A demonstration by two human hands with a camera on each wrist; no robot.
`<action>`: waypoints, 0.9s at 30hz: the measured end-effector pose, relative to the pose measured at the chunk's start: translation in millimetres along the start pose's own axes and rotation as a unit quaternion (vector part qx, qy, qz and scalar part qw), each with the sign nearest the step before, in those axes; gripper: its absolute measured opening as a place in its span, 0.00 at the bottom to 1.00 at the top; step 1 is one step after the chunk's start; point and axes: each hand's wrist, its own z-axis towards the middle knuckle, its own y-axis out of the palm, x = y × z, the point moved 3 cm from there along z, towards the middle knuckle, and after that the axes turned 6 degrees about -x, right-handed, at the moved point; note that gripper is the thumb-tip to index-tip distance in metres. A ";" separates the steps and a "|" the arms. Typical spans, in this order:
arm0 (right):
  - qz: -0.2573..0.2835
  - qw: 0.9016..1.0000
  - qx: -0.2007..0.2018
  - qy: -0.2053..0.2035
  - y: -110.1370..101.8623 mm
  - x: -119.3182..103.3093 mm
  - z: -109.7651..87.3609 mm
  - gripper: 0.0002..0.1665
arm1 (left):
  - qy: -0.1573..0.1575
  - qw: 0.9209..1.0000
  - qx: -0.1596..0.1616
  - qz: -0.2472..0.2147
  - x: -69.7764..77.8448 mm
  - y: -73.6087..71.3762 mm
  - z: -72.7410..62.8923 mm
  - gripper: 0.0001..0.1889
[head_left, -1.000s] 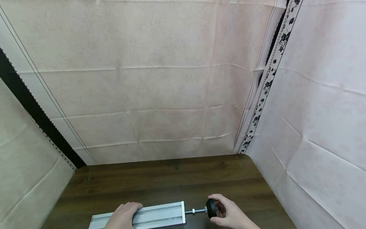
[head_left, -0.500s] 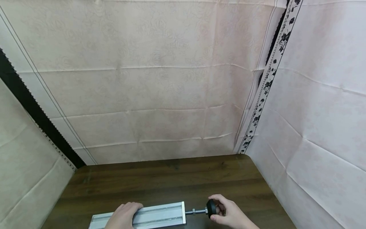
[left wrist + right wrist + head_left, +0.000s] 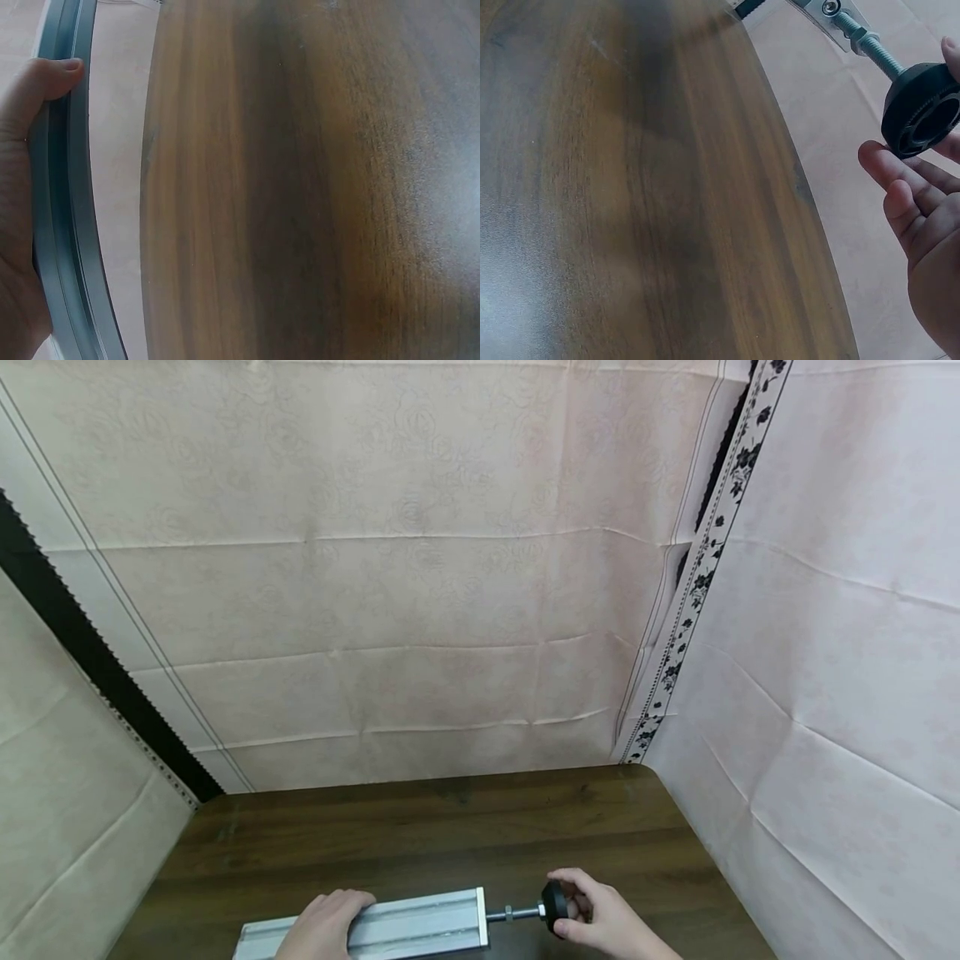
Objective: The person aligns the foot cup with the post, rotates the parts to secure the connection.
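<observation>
A silvery aluminium profile [image 3: 420,922] with lengthwise grooves lies across the bottom of the head view. My left hand [image 3: 322,927] grips it left of its middle, and the left wrist view has the thumb [image 3: 64,71] over the grooved edge. From the profile's right end a levelling foot sticks out: a threaded rod [image 3: 885,61] with a nut [image 3: 865,41] and a round black base [image 3: 554,906]. My right hand [image 3: 607,922] holds that base at its rim between thumb and fingers. A bolted end plate [image 3: 847,26] shows in the right wrist view.
Below and beyond the profile is a brown wood-grain table [image 3: 420,827] with rounded far corners. Pale creased cloth [image 3: 420,610] hangs behind it and on both sides, with a black strip [image 3: 97,652] at the left and a floral border [image 3: 701,585] at the right.
My right thumb and fingers have shifted slightly around the black base. The profile and my left hand stay where they were.
</observation>
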 end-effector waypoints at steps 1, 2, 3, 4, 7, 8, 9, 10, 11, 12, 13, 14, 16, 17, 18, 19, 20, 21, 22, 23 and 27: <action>0.002 1.000 -0.001 -0.001 -0.3 0.3 -0.3 0.29 | 0.000 1.000 0.001 0.000 0.0 -0.1 -0.1 0.42; 0.004 1.000 -0.001 -0.001 -0.5 0.8 -0.6 0.31 | 0.000 1.000 0.001 0.000 0.0 -0.3 -0.2 0.42; 0.003 1.000 0.000 -0.003 -0.7 1.2 -1.0 0.33 | 0.000 1.000 0.001 0.001 -0.1 -0.4 -0.3 0.42; -0.001 1.000 0.001 -0.007 -0.7 1.5 -1.5 0.35 | 0.000 1.000 0.002 0.001 -0.2 -0.5 -0.5 0.41; -0.015 1.000 0.006 -0.023 -0.8 2.4 -3.3 0.41 | 0.000 1.000 0.003 0.000 -0.4 -0.6 -1.2 0.41; -0.025 0.999 0.010 -0.032 -0.8 2.6 -3.6 0.42 | -0.001 1.000 0.003 -0.001 -0.5 -0.7 -1.6 0.41; -0.036 0.998 0.013 -0.045 -0.8 2.4 -4.0 0.44 | -0.001 1.000 0.002 -0.002 -0.7 -0.7 -2.0 0.41; -0.046 0.997 0.015 -0.057 -0.7 2.3 -4.3 0.45 | -0.001 1.000 0.001 -0.004 -0.7 -0.8 -2.2 0.41; -0.056 0.996 0.018 -0.066 -0.5 2.4 -4.5 0.46 | -0.001 1.000 0.000 -0.005 -1.0 -0.8 -2.5 0.41; -0.064 0.995 0.020 -0.074 -0.3 2.1 -4.6 0.47 | -0.001 1.000 -0.001 -0.006 -1.0 -1.0 -2.7 0.40; -0.074 0.994 0.021 -0.081 0.2 2.0 -4.7 0.48 | 0.000 1.000 0.000 -0.005 -1.0 -1.2 -3.0 0.40; -0.079 0.993 0.021 -0.083 0.7 1.8 -4.8 0.48 | 0.002 1.000 0.000 -0.004 -1.1 -1.4 -3.3 0.40; -0.085 0.993 0.017 -0.085 1.7 0.9 -5.0 0.47 | 0.005 1.000 0.002 0.000 -0.9 -1.8 -3.8 0.41; -0.086 0.993 0.016 -0.084 2.1 0.4 -5.1 0.47 | 0.007 1.000 0.003 0.003 -0.7 -2.0 -4.0 0.40; -0.086 0.992 0.014 -0.086 2.4 -0.5 -5.3 0.46 | 0.009 1.000 0.005 0.004 -0.4 -2.3 -3.9 0.40; -0.087 0.992 0.013 -0.092 2.6 -1.6 -5.4 0.46 | 0.011 1.000 0.005 0.005 0.0 -2.7 -3.7 0.40; -0.087 0.991 0.013 -0.099 2.6 -2.7 -5.5 0.46 | 0.011 1.000 0.006 0.004 0.1 -2.9 -3.6 0.40; -0.089 0.990 0.013 -0.110 2.7 -3.7 -5.7 0.46 | 0.011 1.000 0.008 0.003 0.3 -3.2 -3.6 0.40; -0.088 0.989 0.015 -0.116 2.6 -4.6 -5.7 0.46 | 0.010 1.000 0.009 0.002 0.5 -3.7 -3.6 0.40; -0.088 0.988 0.016 -0.123 2.4 -5.2 -5.7 0.45 | 0.009 1.000 0.011 0.002 0.6 -4.2 -3.6 0.40; -0.087 0.987 0.021 -0.136 2.5 -5.5 -5.4 0.44 | 0.004 1.000 0.012 -0.003 0.5 -5.2 -4.3 0.41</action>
